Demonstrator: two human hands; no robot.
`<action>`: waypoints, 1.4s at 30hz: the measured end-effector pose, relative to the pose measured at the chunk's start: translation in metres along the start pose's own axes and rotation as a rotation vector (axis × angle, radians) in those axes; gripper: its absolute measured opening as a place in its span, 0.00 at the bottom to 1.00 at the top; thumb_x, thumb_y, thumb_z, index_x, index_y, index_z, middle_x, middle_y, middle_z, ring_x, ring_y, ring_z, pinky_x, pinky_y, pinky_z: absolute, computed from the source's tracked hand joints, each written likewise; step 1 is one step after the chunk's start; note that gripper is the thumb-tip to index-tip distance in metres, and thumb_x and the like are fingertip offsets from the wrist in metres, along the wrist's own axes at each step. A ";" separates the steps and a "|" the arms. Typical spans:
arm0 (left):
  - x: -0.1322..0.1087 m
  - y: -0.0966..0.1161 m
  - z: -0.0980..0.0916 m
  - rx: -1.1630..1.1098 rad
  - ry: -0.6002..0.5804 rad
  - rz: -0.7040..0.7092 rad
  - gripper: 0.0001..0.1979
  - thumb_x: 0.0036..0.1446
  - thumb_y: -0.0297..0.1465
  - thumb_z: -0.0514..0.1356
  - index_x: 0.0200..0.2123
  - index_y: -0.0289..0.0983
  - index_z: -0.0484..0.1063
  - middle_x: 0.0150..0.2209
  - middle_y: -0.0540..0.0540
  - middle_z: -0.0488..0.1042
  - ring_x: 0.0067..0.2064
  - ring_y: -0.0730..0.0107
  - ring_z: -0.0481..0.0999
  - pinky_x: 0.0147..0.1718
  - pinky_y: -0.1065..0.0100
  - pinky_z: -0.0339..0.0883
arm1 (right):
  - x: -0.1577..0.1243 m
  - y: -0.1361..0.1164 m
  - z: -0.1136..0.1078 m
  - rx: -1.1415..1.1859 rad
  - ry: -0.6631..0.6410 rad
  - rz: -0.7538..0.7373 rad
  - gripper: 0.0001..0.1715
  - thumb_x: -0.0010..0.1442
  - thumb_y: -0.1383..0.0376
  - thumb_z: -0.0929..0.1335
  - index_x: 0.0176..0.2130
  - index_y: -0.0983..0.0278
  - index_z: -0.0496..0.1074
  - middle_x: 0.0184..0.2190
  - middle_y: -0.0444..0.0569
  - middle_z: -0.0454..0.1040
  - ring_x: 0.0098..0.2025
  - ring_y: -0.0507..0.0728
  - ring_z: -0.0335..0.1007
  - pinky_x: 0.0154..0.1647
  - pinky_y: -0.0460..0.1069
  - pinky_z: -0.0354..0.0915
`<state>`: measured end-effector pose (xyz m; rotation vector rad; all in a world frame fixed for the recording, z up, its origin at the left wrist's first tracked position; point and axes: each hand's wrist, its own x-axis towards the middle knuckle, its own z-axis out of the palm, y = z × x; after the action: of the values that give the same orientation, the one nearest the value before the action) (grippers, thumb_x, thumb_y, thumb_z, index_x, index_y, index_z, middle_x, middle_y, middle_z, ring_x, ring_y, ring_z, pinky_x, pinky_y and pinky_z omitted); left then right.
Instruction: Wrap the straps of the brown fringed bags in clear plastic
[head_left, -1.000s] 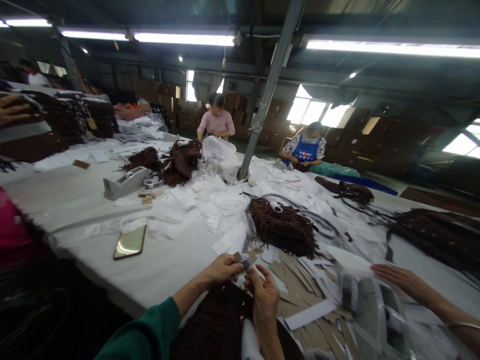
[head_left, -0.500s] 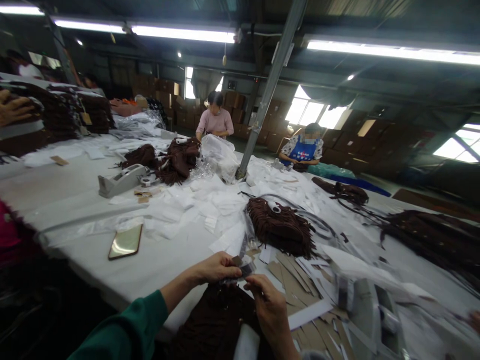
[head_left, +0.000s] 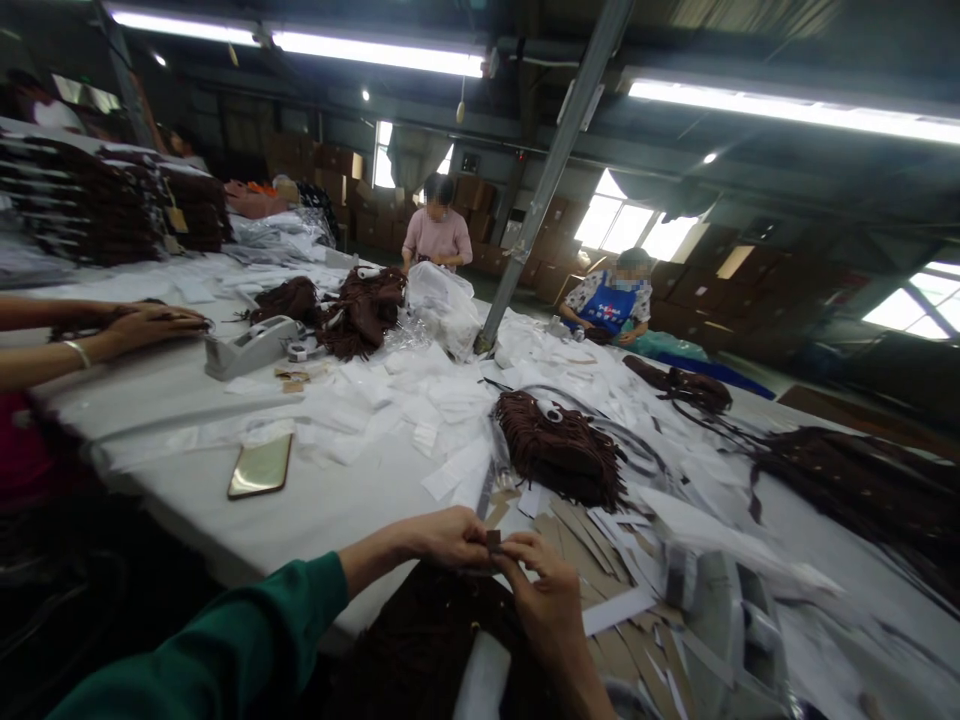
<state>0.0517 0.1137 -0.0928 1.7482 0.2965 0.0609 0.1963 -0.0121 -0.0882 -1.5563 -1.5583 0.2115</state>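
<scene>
At the front of the table my left hand [head_left: 454, 538] is closed, its thumb and fingertips pinching a small flat brown piece [head_left: 493, 540]. From the other side my right hand [head_left: 546, 585] pinches the same piece, so the fingertips of both hands nearly meet. What the piece belongs to is hidden by the fingers. Right below lies a dark brown fringed bag [head_left: 409, 630], with a white wrapped strip [head_left: 484, 675] on it. Beyond my hands another dark brown fringed bag [head_left: 559, 455] rests on the table, a white round piece [head_left: 550, 411] on top.
Cardboard strips [head_left: 581, 540] lie beside my right hand, near a grey tape dispenser [head_left: 731, 620]. A phone [head_left: 260, 467] and a second tape dispenser [head_left: 251, 347] are on the left. A co-worker's hands [head_left: 142, 330] reach in there. A slanted metal post [head_left: 551, 180] rises mid-table.
My hands have come together at the small piece; the clear, dark-edged strip seen at my left fingers no longer shows. The co-worker's hands at left have moved forward over the table.
</scene>
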 end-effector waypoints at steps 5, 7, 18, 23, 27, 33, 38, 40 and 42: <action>-0.013 0.008 0.000 -0.034 -0.026 -0.025 0.17 0.51 0.44 0.60 0.24 0.35 0.67 0.19 0.56 0.58 0.21 0.78 0.54 0.19 0.72 0.45 | 0.006 -0.006 -0.001 0.099 -0.061 0.311 0.07 0.52 0.63 0.71 0.34 0.63 0.74 0.27 0.46 0.75 0.27 0.55 0.69 0.28 0.49 0.65; -0.016 0.004 0.000 -0.092 0.028 -0.052 0.22 0.51 0.49 0.59 0.23 0.35 0.66 0.17 0.56 0.55 0.20 0.79 0.51 0.18 0.71 0.41 | 0.004 -0.007 0.000 0.116 -0.067 0.278 0.09 0.54 0.61 0.71 0.36 0.63 0.74 0.28 0.46 0.75 0.28 0.56 0.70 0.29 0.49 0.66; -0.009 -0.017 0.004 -0.345 0.191 -0.137 0.21 0.42 0.46 0.64 0.18 0.35 0.63 0.15 0.56 0.57 0.19 0.80 0.52 0.18 0.71 0.40 | -0.007 0.007 0.003 -0.320 -0.188 -0.327 0.18 0.65 0.66 0.61 0.54 0.59 0.68 0.46 0.54 0.72 0.48 0.60 0.69 0.47 0.55 0.68; -0.001 -0.009 0.006 -0.397 0.310 -0.202 0.11 0.43 0.36 0.60 0.19 0.35 0.64 0.16 0.56 0.58 0.19 0.78 0.55 0.18 0.72 0.45 | 0.012 -0.007 0.000 -0.378 -0.319 -0.302 0.15 0.60 0.71 0.65 0.48 0.62 0.69 0.41 0.52 0.73 0.42 0.61 0.70 0.42 0.55 0.69; 0.009 -0.003 0.005 -0.407 0.413 -0.232 0.07 0.44 0.34 0.56 0.21 0.36 0.65 0.18 0.55 0.60 0.20 0.77 0.57 0.18 0.72 0.49 | 0.030 -0.017 -0.007 -0.381 -0.376 -0.301 0.17 0.56 0.74 0.68 0.46 0.62 0.69 0.38 0.51 0.73 0.41 0.60 0.69 0.41 0.54 0.69; 0.016 0.005 0.003 -0.342 0.461 -0.273 0.08 0.45 0.33 0.54 0.22 0.35 0.68 0.18 0.54 0.61 0.20 0.75 0.58 0.18 0.71 0.50 | 0.044 -0.024 -0.023 -0.362 -0.447 -0.294 0.16 0.54 0.72 0.70 0.44 0.60 0.70 0.37 0.50 0.73 0.41 0.59 0.69 0.41 0.52 0.67; 0.019 0.009 0.008 -0.259 0.456 -0.295 0.10 0.48 0.34 0.55 0.23 0.34 0.68 0.18 0.53 0.62 0.20 0.75 0.59 0.18 0.71 0.49 | 0.053 -0.019 -0.023 -0.365 -0.513 -0.265 0.12 0.48 0.72 0.72 0.35 0.61 0.71 0.33 0.46 0.73 0.37 0.57 0.69 0.39 0.50 0.64; 0.021 0.010 0.009 -0.220 0.458 -0.273 0.10 0.48 0.35 0.55 0.22 0.35 0.68 0.19 0.52 0.62 0.21 0.75 0.59 0.19 0.71 0.49 | 0.057 -0.018 -0.021 -0.388 -0.530 -0.253 0.09 0.46 0.72 0.72 0.29 0.62 0.69 0.29 0.44 0.71 0.33 0.56 0.67 0.35 0.48 0.63; 0.021 0.012 0.009 -0.186 0.448 -0.232 0.11 0.49 0.34 0.55 0.20 0.35 0.66 0.19 0.52 0.61 0.23 0.74 0.57 0.20 0.71 0.48 | 0.060 -0.019 -0.020 -0.412 -0.522 -0.249 0.08 0.45 0.71 0.71 0.26 0.62 0.68 0.26 0.42 0.69 0.30 0.55 0.65 0.32 0.47 0.61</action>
<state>0.0760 0.1084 -0.0860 1.4916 0.7941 0.3047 0.2079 0.0272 -0.0363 -1.6771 -2.3045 0.1699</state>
